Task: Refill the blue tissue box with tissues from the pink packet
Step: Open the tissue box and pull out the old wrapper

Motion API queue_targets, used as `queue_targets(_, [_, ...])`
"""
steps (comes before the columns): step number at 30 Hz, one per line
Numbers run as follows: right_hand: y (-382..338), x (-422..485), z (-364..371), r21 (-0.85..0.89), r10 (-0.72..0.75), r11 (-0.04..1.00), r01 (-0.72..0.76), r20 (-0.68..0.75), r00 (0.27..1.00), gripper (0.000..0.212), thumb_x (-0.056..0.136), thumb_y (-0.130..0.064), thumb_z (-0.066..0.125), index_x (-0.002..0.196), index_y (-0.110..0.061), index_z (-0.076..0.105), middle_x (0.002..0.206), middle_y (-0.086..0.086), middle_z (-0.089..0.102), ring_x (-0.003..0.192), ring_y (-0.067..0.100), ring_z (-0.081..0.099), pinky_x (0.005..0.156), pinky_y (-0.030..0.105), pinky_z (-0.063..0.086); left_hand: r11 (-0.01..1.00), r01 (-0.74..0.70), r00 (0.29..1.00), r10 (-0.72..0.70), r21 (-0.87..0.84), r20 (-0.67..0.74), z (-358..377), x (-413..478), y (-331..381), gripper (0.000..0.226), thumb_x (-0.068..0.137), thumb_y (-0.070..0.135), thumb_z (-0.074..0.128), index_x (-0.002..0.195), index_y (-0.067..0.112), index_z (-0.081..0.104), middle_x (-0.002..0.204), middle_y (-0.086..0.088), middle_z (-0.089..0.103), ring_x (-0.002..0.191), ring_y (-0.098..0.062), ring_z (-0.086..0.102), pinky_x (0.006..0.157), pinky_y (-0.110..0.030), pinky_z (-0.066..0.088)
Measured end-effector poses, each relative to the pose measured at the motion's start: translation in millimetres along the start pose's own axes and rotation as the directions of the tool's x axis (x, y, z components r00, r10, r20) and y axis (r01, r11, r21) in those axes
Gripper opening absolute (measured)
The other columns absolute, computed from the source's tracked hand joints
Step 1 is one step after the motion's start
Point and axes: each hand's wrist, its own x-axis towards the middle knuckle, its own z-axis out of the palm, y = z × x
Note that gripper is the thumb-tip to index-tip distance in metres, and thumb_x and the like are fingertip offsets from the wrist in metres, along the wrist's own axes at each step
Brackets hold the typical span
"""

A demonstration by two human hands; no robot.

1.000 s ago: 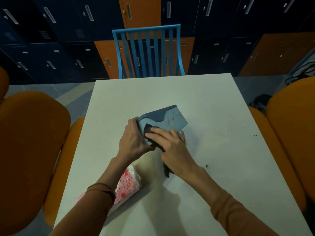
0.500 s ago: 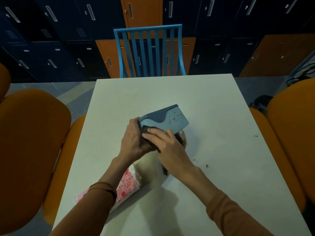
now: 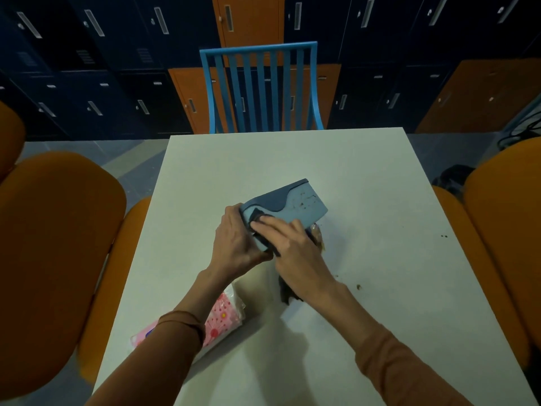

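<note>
The blue tissue box (image 3: 295,205) is tipped on its side at the middle of the white table (image 3: 366,177), its stained light-blue face turned up. My left hand (image 3: 234,244) grips the box's near left end. My right hand (image 3: 292,244) lies across the box's near side with a dark cloth (image 3: 288,293) under it; part of the cloth hangs out below my wrist. The pink packet (image 3: 222,317), flower-patterned plastic, lies on the table near the front left, half hidden under my left forearm.
Brown crumbs (image 3: 357,287) are scattered right of the box, with more specks (image 3: 444,236) further right. A blue slatted chair (image 3: 259,89) stands at the far edge. Orange chairs flank the table, left (image 3: 58,244) and right (image 3: 503,230). Dark lockers fill the background.
My right hand with the cloth has slid slightly left and up along the box. The box has tilted a little. The pink packet has stayed put.
</note>
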Motion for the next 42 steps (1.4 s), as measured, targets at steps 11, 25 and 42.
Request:
queue_targets(11, [62, 77, -6, -0.091, 0.317, 0.948, -0.305, 0.164, 0.934, 0.053, 0.085, 0.011, 0.036, 0.128, -0.012, 0.056, 0.125, 0.011, 0.056, 0.114, 0.033, 0.047, 0.087, 0.048, 0.049, 0.988, 0.122, 0.992, -0.125, -0.089, -0.024, 6, 0, -1, 0.101, 0.044, 0.044, 0.087, 0.124, 0.016, 0.032, 0.112, 0.004, 0.041, 0.098, -0.018, 0.050, 0.075, -0.043, 0.052])
queue_targets(25, [71, 78, -10, 0.040, 0.416, 0.903, -0.427, 0.155, 0.896, 0.036, 0.092, -0.004, 0.049, 0.127, -0.003, 0.055, 0.121, 0.019, 0.058, 0.112, 0.032, 0.054, 0.096, 0.042, 0.046, 0.996, 0.069, 0.997, -0.071, -0.050, -0.029, 8, -3, 0, 0.100, 0.043, 0.046, 0.081, 0.124, 0.010, 0.033, 0.109, 0.003, 0.040, 0.094, -0.019, 0.048, 0.073, -0.041, 0.051])
queue_targets(42, [56, 68, -14, 0.056, 0.384, 0.916, -0.397, 0.162, 0.909, 0.049, 0.086, 0.010, 0.042, 0.130, -0.007, 0.056, 0.126, 0.015, 0.060, 0.117, 0.030, 0.054, 0.097, 0.042, 0.047, 0.996, 0.074, 0.997, -0.075, -0.047, -0.031, 10, -5, 1, 0.101, 0.043, 0.045, 0.083, 0.123, 0.009, 0.034, 0.112, -0.002, 0.043, 0.097, -0.020, 0.049, 0.075, -0.044, 0.051])
